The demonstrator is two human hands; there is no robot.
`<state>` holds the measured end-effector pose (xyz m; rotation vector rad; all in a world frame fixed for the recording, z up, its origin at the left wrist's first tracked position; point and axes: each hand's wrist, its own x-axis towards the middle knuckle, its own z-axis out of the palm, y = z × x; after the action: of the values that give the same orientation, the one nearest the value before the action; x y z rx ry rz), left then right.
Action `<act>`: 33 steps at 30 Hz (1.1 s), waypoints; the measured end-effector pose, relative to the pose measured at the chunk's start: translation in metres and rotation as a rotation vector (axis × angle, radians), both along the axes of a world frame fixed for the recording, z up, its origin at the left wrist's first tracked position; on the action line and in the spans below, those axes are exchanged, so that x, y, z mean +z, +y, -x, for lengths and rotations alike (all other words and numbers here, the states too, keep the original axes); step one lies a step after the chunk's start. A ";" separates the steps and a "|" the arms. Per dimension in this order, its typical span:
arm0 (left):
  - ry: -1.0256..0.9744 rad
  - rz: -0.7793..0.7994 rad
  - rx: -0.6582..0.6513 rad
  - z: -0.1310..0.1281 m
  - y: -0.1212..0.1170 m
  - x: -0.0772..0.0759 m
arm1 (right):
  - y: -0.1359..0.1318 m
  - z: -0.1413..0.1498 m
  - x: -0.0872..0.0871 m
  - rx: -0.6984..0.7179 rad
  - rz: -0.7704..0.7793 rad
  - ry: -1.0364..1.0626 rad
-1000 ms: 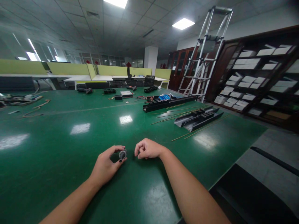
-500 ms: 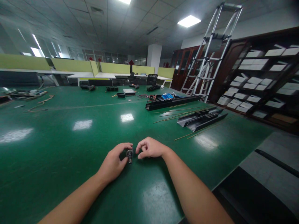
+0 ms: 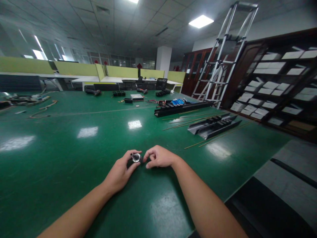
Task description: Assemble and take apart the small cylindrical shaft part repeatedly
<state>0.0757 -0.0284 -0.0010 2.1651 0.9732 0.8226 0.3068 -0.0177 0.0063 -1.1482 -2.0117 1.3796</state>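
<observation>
My left hand point(image 3: 121, 172) is closed round a small metal part point(image 3: 136, 158), gripping it between thumb and fingers just above the green tabletop point(image 3: 104, 138). The part has a shiny round face turned up towards me and a short dark stem at its upper left; its exact kind cannot be made out. My right hand point(image 3: 158, 157) is just to the right of it, holding nothing. Its fingers are bent and the thumb stands apart from the index finger, with a narrow gap between the fingertips and the part.
Black metal channels point(image 3: 215, 126) and thin rods point(image 3: 183, 125) lie at the right. Farther back are another long channel point(image 3: 183, 107) with blue pieces, a white box point(image 3: 137, 98) and several tools. A cord point(image 3: 44, 108) lies at far left. A ladder point(image 3: 220, 62) stands beyond the table.
The metal part has turned in my left hand: its stem pointed down towards me and now points to the upper left. My right hand has hardly moved.
</observation>
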 end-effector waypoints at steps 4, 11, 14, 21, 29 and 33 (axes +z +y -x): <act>-0.047 0.036 0.011 0.000 0.002 0.000 | 0.000 0.000 0.001 -0.007 -0.009 -0.019; -0.023 0.091 0.090 -0.001 -0.001 0.005 | 0.000 0.000 0.001 -0.008 -0.003 -0.020; -0.019 0.073 0.107 -0.001 -0.001 0.006 | 0.000 0.000 0.000 -0.008 -0.006 -0.018; -0.004 0.004 0.033 0.000 0.003 0.003 | 0.002 0.000 -0.004 -0.053 0.019 0.045; -0.010 -0.086 0.036 0.002 0.007 -0.007 | 0.001 0.005 -0.005 -0.111 -0.099 0.091; -0.058 -0.088 0.069 0.001 0.007 -0.008 | 0.001 0.007 -0.007 -0.135 -0.108 0.113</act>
<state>0.0742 -0.0211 -0.0086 2.1792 1.0042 0.9723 0.2994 -0.0170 -0.0008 -1.1113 -1.8699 1.2265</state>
